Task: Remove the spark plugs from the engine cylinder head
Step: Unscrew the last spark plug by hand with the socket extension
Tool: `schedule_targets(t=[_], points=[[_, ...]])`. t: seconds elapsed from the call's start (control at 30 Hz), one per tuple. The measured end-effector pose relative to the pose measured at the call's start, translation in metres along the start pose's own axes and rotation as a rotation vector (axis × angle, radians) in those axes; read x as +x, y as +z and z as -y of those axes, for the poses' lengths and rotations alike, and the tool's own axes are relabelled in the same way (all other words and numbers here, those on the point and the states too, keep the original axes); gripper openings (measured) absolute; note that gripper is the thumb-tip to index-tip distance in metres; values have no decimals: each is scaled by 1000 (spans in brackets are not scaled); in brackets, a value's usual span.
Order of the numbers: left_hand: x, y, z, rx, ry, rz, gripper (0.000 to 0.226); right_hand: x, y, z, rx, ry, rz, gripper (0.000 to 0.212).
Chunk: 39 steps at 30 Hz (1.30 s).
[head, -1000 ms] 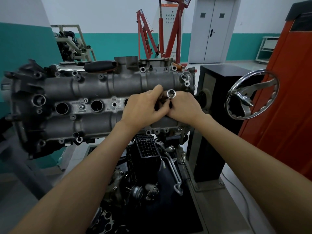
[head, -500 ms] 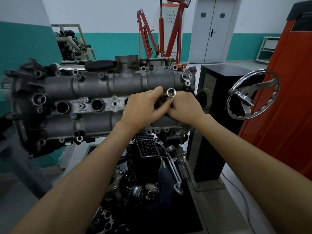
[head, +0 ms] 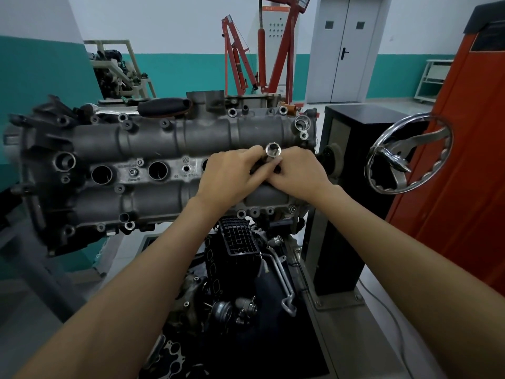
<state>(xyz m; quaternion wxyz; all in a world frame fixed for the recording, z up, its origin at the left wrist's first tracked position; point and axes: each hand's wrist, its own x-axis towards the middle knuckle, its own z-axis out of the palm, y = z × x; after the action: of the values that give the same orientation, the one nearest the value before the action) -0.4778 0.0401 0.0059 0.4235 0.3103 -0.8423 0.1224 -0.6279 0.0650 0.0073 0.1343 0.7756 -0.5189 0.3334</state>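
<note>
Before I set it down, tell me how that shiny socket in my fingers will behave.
The socket looks like rigid polished steel, so probably heavy for its size and somewhat slippery. Its round tube shape would likely roll off the sloped cylinder head. Both hands, left and right, grip it.

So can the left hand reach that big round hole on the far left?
Probably yes. The round hole lies open with nothing over it, but the left hand is busy holding the socket and must let go first.
</note>
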Motion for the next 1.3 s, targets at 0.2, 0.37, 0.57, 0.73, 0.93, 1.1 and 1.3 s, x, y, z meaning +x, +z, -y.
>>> schedule_targets(t=[0.2,0.37,0.57,0.73,0.93,1.1,1.3], points=[[0,-2,-3,-30,20,-7,44,1,3,-2,-55,1,32,16],[1,0,-3,-10,22,-26,39,2,4,-4,-61,42,46,20],[-1,1,-1,5,36,-25,51,0,0,-1,6,29,-1,36],[0,-3,-4,-53,42,-19,41,0,0,-1,-35,20,42,12],[0,-1,-4,-49,40,-23,37,1,2,-3,-52,54,46,20],[1,1,1,-62,11,-72,47,0,3,-4,-41,9,21,23],[0,-2,-2,-83,20,-26,45,-2,1,0,-30,-42,-16,17]])
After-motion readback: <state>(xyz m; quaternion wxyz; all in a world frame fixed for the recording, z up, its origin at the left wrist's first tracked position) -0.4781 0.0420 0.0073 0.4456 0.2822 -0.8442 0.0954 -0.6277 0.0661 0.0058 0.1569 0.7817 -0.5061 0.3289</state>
